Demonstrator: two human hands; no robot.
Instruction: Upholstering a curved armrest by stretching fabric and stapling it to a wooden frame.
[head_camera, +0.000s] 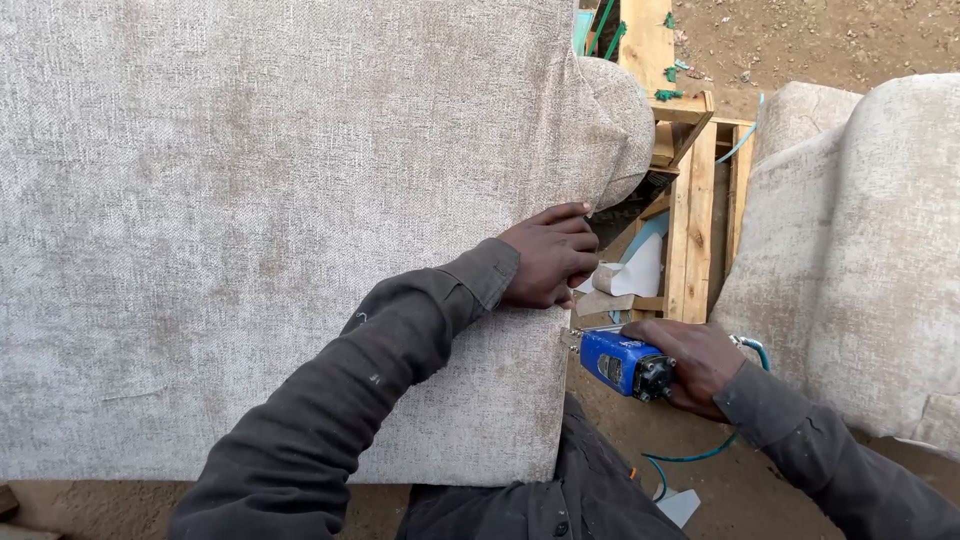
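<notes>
- Left hand (548, 262) presses curled fingers onto the right edge of the beige upholstered panel (270, 220), pinching its fabric.
- Right hand (700, 365) is clenched around a blue pneumatic staple gun (622, 362), just right of the panel's edge, near side.
- Teal air hose (700, 455) trails from the gun toward the dirt.
- Bare wooden frame (692, 220) stands farther right; another upholstered piece (860, 250) lies at far right.

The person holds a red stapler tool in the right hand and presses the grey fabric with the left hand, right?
Not quite: in the head view the pneumatic stapler tool in the right hand is blue, not red. The left hand does press the grey woven upholstery fabric.
</notes>
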